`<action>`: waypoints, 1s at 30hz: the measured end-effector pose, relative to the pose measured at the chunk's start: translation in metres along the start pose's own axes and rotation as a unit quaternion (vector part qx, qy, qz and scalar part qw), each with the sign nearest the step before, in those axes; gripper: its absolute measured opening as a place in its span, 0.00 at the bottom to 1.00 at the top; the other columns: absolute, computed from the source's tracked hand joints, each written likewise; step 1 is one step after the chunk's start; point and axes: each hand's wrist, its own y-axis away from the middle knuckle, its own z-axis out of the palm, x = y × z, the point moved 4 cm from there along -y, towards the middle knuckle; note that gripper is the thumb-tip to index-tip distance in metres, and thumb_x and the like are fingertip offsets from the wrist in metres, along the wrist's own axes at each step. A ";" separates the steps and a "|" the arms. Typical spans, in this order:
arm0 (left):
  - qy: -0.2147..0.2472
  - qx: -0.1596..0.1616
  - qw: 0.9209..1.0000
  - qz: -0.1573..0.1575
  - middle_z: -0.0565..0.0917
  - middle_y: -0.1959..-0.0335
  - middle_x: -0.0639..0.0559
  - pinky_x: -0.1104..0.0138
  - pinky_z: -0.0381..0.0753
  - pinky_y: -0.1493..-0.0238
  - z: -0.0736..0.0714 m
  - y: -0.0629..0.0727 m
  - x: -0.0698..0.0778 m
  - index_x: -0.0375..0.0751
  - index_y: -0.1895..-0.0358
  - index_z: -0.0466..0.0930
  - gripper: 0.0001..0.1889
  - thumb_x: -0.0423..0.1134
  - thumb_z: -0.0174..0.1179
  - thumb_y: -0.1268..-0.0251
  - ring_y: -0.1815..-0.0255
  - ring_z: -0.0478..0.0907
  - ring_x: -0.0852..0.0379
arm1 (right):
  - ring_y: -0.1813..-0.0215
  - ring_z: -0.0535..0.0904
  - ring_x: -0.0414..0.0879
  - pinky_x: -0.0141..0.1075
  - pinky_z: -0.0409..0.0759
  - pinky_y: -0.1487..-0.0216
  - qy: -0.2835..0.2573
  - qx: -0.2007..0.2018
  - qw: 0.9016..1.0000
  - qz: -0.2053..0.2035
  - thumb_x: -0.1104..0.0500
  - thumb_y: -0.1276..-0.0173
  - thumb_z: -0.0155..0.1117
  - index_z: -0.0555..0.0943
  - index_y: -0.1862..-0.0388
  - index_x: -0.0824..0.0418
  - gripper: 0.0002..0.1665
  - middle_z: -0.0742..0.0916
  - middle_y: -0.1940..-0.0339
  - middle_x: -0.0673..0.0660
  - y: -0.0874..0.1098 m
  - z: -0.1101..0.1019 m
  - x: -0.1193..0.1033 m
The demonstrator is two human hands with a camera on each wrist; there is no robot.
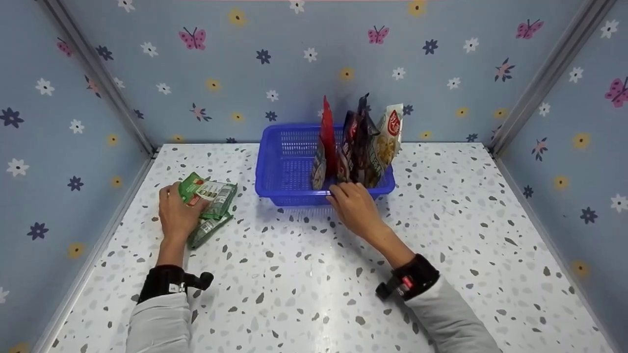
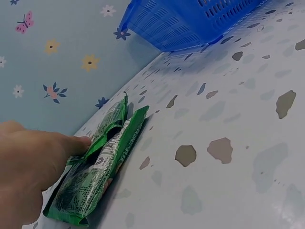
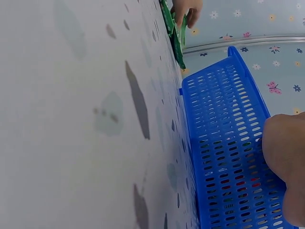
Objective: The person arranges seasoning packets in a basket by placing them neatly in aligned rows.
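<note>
My left hand grips a green snack packet at the left, its thumb on top and fingers along the far side. A second green packet lies partly under it on the table. In the left wrist view, the two packets overlap beside the thumb. My right hand holds the front rim of a blue plastic basket, fingers curled over the edge. The basket's slotted wall fills much of the right wrist view, with the hand against it.
Several packets stand upright in the basket's right half: a red one, dark ones, a cream and brown one, and a small one. Patterned panels enclose the speckled white table at the back and sides.
</note>
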 end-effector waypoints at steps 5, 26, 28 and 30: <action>0.073 0.030 0.996 -0.034 0.70 0.18 0.24 0.35 0.68 0.15 0.001 0.000 -0.004 0.30 0.13 0.62 0.49 0.35 0.81 0.32 0.17 0.67 0.23 | 0.52 0.90 0.54 0.48 0.86 0.47 -0.005 -0.006 1.000 0.006 0.51 0.09 0.61 0.89 0.40 0.63 0.18 0.94 0.52 0.58 0.001 0.003 -0.001; 0.179 0.102 0.970 -0.128 0.95 0.55 0.43 0.71 0.81 0.59 0.000 0.001 0.002 0.32 0.35 0.89 0.23 0.49 0.68 0.16 0.61 0.86 0.61 | 0.52 0.90 0.54 0.47 0.85 0.48 -0.005 0.004 1.000 0.003 0.50 0.09 0.62 0.89 0.41 0.62 0.18 0.94 0.52 0.58 0.000 0.002 0.001; 0.210 0.113 0.964 -0.116 0.92 0.67 0.56 0.75 0.75 0.70 0.000 0.001 0.005 0.31 0.38 0.90 0.22 0.48 0.68 0.16 0.72 0.81 0.70 | 0.52 0.90 0.54 0.47 0.85 0.47 -0.007 0.002 1.000 0.006 0.50 0.09 0.62 0.89 0.40 0.62 0.18 0.94 0.52 0.58 0.000 0.002 0.001; 0.244 0.121 0.957 -0.103 0.87 0.75 0.68 0.76 0.71 0.75 0.000 0.001 0.008 0.30 0.41 0.90 0.21 0.48 0.68 0.16 0.78 0.77 0.74 | 0.51 0.90 0.54 0.47 0.86 0.46 -0.005 -0.002 1.000 0.009 0.50 0.09 0.61 0.89 0.40 0.62 0.18 0.94 0.52 0.58 0.000 0.002 0.001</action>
